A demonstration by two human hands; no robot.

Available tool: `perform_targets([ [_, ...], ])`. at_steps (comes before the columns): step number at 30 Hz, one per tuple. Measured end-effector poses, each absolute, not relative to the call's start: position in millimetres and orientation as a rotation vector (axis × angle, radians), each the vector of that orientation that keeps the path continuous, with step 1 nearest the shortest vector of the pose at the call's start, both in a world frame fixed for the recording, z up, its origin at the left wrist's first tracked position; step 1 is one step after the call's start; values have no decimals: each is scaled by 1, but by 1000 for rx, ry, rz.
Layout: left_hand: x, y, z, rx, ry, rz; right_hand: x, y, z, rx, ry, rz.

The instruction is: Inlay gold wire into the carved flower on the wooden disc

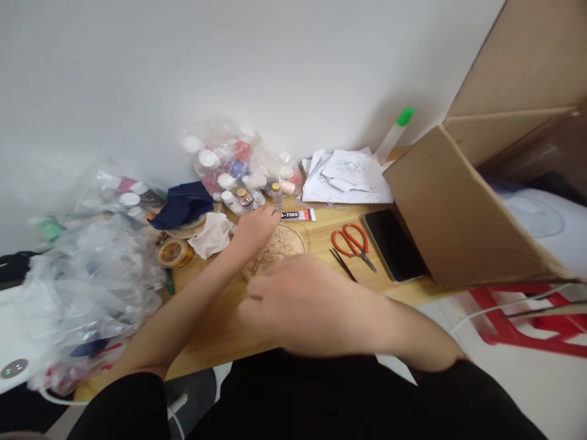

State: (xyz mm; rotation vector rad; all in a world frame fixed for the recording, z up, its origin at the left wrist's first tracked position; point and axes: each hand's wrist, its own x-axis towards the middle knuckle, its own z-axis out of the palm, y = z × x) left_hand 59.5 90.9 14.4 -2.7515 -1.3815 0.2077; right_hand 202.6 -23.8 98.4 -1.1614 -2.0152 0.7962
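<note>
My left hand (257, 230) reaches over the table beside a black-labelled glue tube (296, 215) and a small gold-capped glass bottle (277, 194). Its fingers point away from me and are mostly hidden, so I cannot see whether they hold anything. Under and between my hands lies a round wooden disc (288, 239) with a flower pattern drawn on it. Nearer to me, my right hand (302, 302) is blurred, its fingers curled over the disc's near edge. Whatever those fingers hold, if anything, is hidden.
Orange-handled scissors (356, 243), dark tweezers (342, 263) and a phone (395, 245) lie to the right, before an open cardboard box (468, 214). Drawn papers (348, 177) and bagged bottles (224, 162) stand at the back. Crumpled plastic bags (96, 275) fill the left.
</note>
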Motion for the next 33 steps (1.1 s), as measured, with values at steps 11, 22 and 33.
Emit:
perform_targets([
  [11, 58, 92, 12, -2751, -1303, 44, 255, 59, -21, -1957, -1768, 486],
  [22, 52, 87, 8, -2792, -1264, -65, 251, 54, -31, -1695, -1658, 667],
  [33, 44, 71, 27, -3085, -1483, -965, 266, 52, -15, -1183, -1067, 1058],
])
